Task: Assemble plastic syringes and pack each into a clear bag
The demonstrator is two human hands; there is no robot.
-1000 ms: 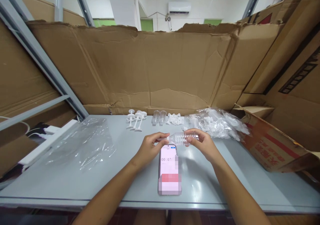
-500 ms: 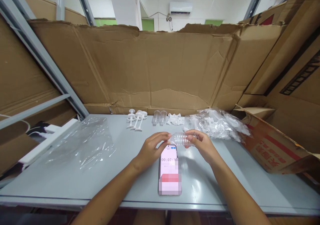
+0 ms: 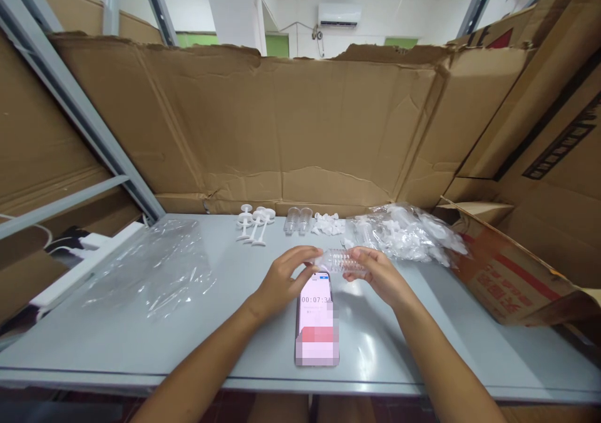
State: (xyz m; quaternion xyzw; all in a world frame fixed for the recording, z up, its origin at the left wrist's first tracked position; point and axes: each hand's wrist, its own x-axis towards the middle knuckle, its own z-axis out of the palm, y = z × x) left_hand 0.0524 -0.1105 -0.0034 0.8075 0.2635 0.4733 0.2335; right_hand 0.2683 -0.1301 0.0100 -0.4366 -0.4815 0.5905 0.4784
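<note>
A small clear ribbed plastic bottle [image 3: 342,261] lies sideways in the air above the grey table [image 3: 117,341]. My right hand [image 3: 378,277] grips its body. The fingertips of my left hand [image 3: 284,278] pinch its neck end, where a small white piece sits. Just below both hands a phone [image 3: 317,318] lies flat with a running timer on its screen.
At the back of the table lie white plunger-like parts [image 3: 254,221], two clear small bottles [image 3: 298,220], small white caps [image 3: 328,224] and a clear bag of white parts [image 3: 407,232]. An empty clear bag [image 3: 154,266] lies left. Cardboard walls [image 3: 291,129] surround the table; an open box [image 3: 511,266] sits right.
Both hands stay on the bottle and have shifted slightly left and closer together. The left fingers have turned a little at the neck. The timer has advanced.
</note>
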